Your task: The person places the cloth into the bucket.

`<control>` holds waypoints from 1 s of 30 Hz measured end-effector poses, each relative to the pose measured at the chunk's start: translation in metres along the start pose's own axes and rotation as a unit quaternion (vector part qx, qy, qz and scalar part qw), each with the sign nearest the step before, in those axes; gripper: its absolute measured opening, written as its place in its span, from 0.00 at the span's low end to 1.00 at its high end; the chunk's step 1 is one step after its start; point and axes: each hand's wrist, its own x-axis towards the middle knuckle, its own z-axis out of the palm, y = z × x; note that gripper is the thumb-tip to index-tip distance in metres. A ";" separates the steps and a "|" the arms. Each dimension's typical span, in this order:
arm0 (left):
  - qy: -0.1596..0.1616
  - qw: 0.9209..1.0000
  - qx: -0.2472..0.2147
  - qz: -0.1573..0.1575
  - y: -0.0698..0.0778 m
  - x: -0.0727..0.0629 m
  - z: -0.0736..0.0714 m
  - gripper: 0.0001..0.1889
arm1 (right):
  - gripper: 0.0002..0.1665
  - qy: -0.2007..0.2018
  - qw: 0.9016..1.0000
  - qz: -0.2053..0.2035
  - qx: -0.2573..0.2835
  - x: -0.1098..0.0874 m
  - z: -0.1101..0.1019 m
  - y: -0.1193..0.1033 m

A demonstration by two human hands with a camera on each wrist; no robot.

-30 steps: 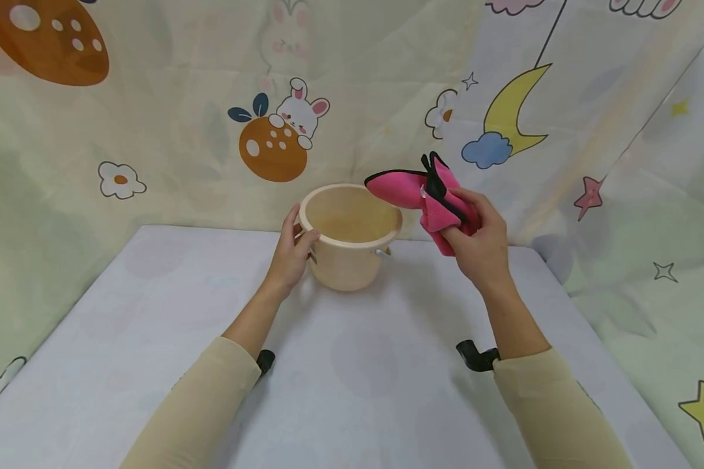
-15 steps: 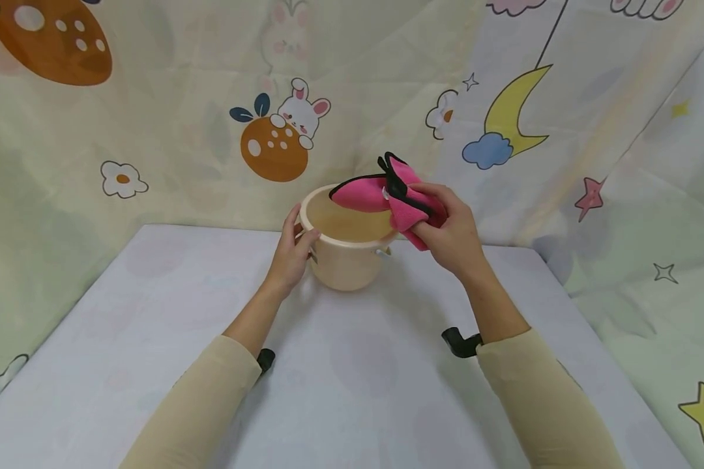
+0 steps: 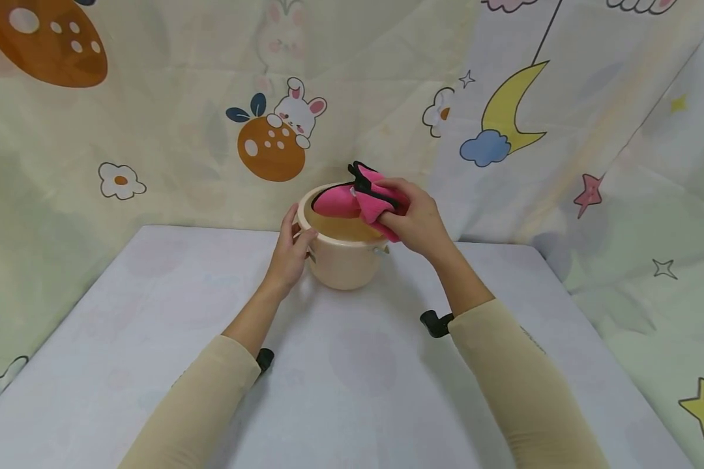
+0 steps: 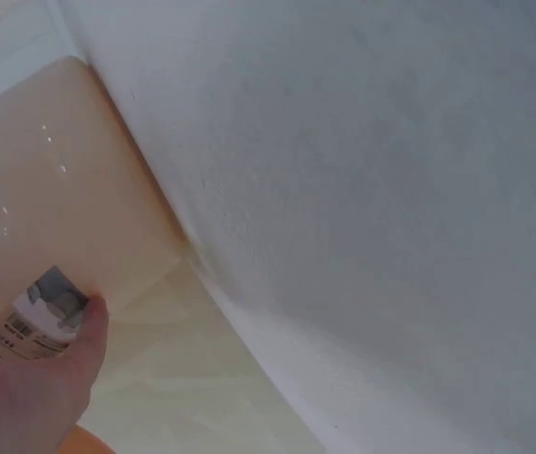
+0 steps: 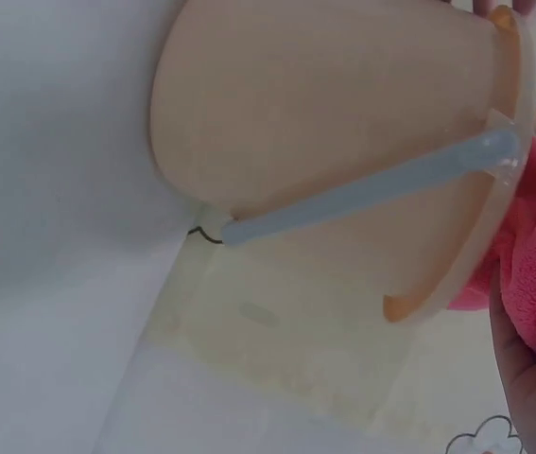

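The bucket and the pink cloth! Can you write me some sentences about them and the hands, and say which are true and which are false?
1. The right hand holds the pink cloth. True.
2. The left hand holds the side of the bucket. True.
3. The bucket is lying on its side. False: it stands upright on the table.
4. The pink cloth has green edges. False: its edges are black.
5. A pale handle hangs down the outside of the bucket. True.
6. The pink cloth lies flat on the table. False: it is held up at the bucket's mouth.
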 end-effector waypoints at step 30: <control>-0.002 1.000 -0.015 -0.005 0.000 0.002 -0.002 0.37 | 0.31 -0.058 0.976 0.022 -0.207 0.031 0.057 0.003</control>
